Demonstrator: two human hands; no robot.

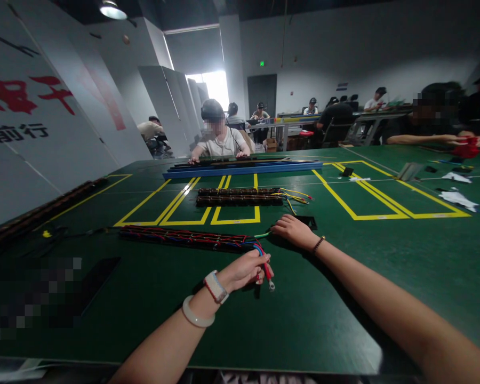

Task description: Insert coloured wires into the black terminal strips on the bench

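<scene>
A long black wiring harness [184,236] with red and blue wires along it lies on the green table in front of me. My left hand [246,270] is closed around the thick red and blue cables [268,266] at its right end. Past the fingers, a metal ring terminal [271,286] sticks out. From the same end a green wire [263,235] runs to the fingertips of my right hand [294,232], whose fingers are curled together over its tip. Just behind the right hand lies a flat black piece [307,221].
Beyond the harness, a second dark bundle [240,197] has loose yellow and red wires at its right. Farther back are blue rails [244,169], with a person seated behind. Yellow tape outlines [380,217] mark the table. A dark slab [100,277] lies at left.
</scene>
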